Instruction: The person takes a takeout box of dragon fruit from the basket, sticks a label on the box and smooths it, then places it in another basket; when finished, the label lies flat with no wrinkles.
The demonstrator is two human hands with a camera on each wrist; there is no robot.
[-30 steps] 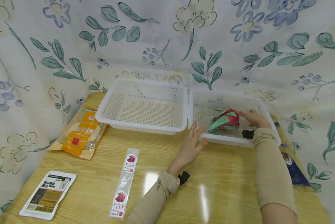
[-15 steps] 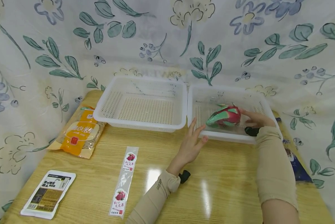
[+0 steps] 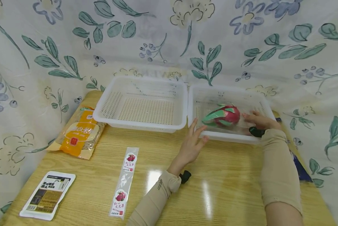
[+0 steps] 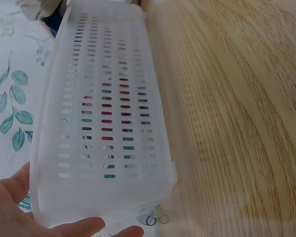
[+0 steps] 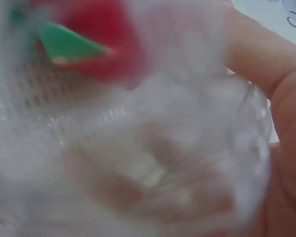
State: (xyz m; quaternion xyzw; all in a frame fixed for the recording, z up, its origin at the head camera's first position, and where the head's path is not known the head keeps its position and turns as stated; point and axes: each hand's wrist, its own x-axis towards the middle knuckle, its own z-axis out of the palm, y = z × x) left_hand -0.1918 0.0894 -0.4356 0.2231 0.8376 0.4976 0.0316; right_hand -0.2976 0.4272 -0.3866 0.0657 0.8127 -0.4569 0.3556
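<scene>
1. Work status: the dragon fruit (image 3: 224, 115) lies inside the right basket (image 3: 195, 94), in a clear wrapping that shows as a blurred film in the right wrist view. The fruit is not yet out of the basket. Judged from this, the handling is at an early stage.
2. Left basket (image 3: 142, 82): nothing is visible in it. It stands touching the right basket on the worktop (image 3: 220, 188).
3. Left hand (image 3: 192, 144): fingers are straight and spread, with the fingertips on the near wall of the right basket. The left wrist view shows the palm and thumb against the basket's corner. The hand grips nothing.
4. Right hand (image 3: 258, 121): it reaches over the basket rim, with the fingers at the right end of the fruit and against its wrapping. Whether the fingers pinch the wrapping cannot be told.
5. Pose: both forearms extend forward in beige sleeves, with the hands apart on either side of the fruit.
6. Other items: a label strip (image 3: 124, 180), an orange packet (image 3: 79, 133) and a card (image 3: 48, 194) lie to the left.
</scene>
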